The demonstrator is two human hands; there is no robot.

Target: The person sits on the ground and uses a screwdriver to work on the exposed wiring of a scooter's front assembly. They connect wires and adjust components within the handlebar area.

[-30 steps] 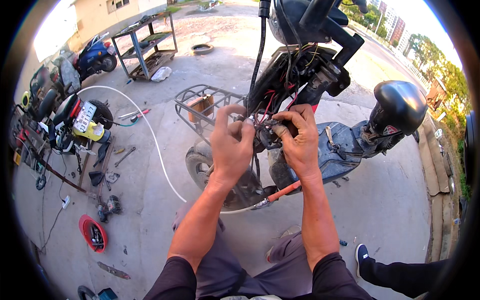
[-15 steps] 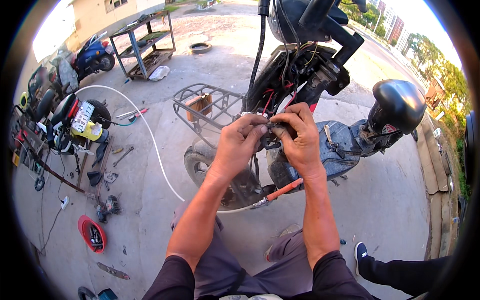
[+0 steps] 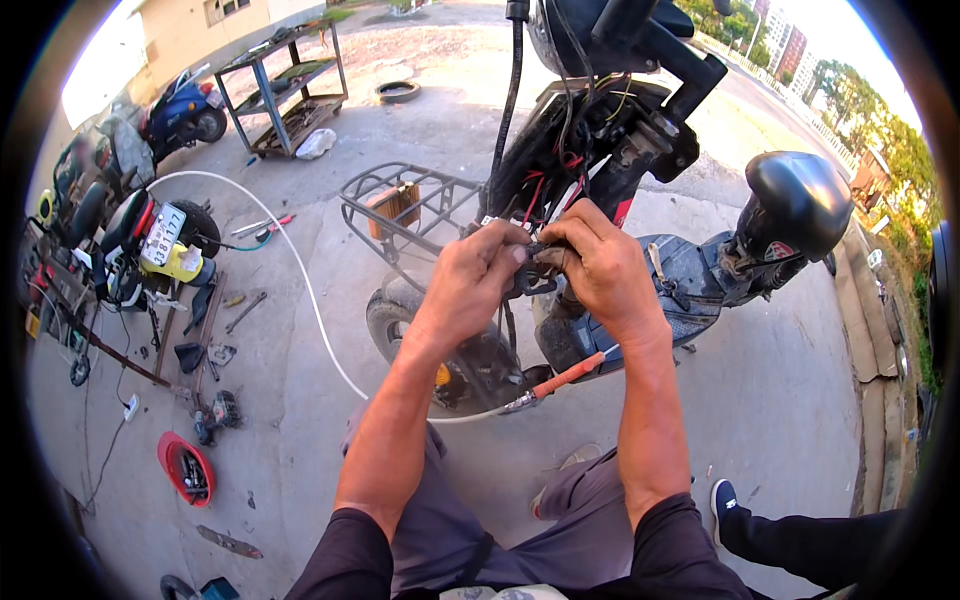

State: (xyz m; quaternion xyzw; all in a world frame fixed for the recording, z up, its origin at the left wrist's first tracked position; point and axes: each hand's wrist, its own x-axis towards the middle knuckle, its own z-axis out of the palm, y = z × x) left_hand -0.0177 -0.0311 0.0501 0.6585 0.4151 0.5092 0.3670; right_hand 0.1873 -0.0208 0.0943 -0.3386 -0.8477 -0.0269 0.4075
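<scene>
My left hand [image 3: 465, 285] and my right hand [image 3: 612, 270] come together in front of the scooter's open front. Thumbs and fingertips of both are closed on a small black part [image 3: 538, 280], whose exact kind I cannot make out; the fingers cover much of it. Behind my hands, red, black and yellow wires [image 3: 572, 162] hang out of the black scooter body [image 3: 520, 180]. Below my right wrist, an orange-handled tool [image 3: 570, 375] lies across the scooter's lower part, at the end of a white hose [image 3: 310, 290].
The scooter's seat [image 3: 800, 205] stands to the right, a wire rack [image 3: 410, 190] to the left. Loose tools, a red bowl [image 3: 186, 470] and parked bikes [image 3: 150, 240] occupy the left ground. A metal shelf cart [image 3: 285, 90] is farther back. Another person's leg [image 3: 790, 545] shows at lower right.
My right hand has turned a little, its knuckles and wrist shifting right. My left hand has edged left and keeps its pinch. Both stay on the small black part.
</scene>
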